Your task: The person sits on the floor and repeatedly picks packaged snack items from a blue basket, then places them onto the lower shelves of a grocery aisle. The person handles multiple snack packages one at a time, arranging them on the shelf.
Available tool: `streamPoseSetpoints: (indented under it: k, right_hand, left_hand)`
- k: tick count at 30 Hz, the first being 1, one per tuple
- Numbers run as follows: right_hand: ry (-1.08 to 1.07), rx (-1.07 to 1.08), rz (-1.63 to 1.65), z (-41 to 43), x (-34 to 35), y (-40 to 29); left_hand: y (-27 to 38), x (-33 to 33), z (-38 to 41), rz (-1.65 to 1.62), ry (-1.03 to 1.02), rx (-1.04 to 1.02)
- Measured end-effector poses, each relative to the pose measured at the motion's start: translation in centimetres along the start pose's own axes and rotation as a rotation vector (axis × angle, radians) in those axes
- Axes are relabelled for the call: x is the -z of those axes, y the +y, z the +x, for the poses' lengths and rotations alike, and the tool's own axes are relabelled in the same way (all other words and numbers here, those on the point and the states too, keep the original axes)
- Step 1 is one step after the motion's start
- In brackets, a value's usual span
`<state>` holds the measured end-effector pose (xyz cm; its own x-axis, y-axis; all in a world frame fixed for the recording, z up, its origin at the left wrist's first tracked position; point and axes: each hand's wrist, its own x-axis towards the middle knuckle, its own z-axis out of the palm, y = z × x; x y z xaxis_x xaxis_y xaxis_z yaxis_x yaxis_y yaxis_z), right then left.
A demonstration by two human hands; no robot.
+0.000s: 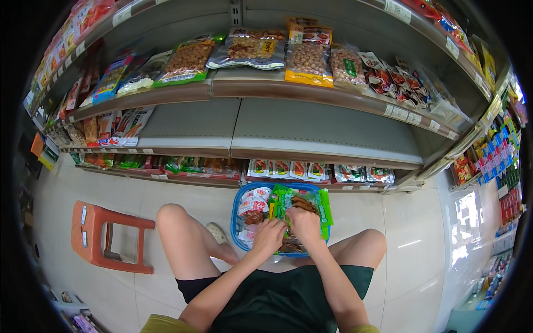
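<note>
A blue plastic basket (235, 233) stands on the floor between the person's knees. White-and-red snack packets (253, 204) fill its left side, and green snack packets (285, 197) its right side. My right hand (304, 222) has its fingers curled on a green packet with brown food showing. Beside it, my left hand (270, 235) rests over the packets near the basket's middle, its fingers bent. Whether the left fingers grip a packet is hidden. The two hands are close together.
Ahead are a shelf with bagged nuts (310, 62), a lower grey shelf (316, 129) with packets (133, 125) at its left, and a bottom row of packets (281, 168). An orange plastic stool (98, 237) lies on its side at left. More goods (495, 154) stand at right.
</note>
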<state>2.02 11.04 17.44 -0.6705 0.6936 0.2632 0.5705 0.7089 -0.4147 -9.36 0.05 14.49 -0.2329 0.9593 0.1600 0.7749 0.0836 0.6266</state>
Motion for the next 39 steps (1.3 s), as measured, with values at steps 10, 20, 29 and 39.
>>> streamPoseSetpoints:
  k: [10,20,29,39]
  right_hand:
    - [-0.414,0.018,-0.283,-7.1,-0.5,-7.6]
    - [-0.682,-0.083,-0.059,-11.5,-8.8,-5.1]
    - [-0.662,-0.101,-0.074,-10.5,-8.8,-5.8]
    - [-0.634,-0.097,-0.098,-10.1,-9.4,-5.7]
  left_hand:
    - [0.0,3.4,-5.9,0.210,-0.104,0.005]
    - [-3.6,-1.5,-8.2,0.201,-0.355,0.018]
    - [-4.2,-1.6,-8.0,0.103,-0.257,0.085]
    - [-4.8,-2.3,-7.8,0.121,-0.212,0.124]
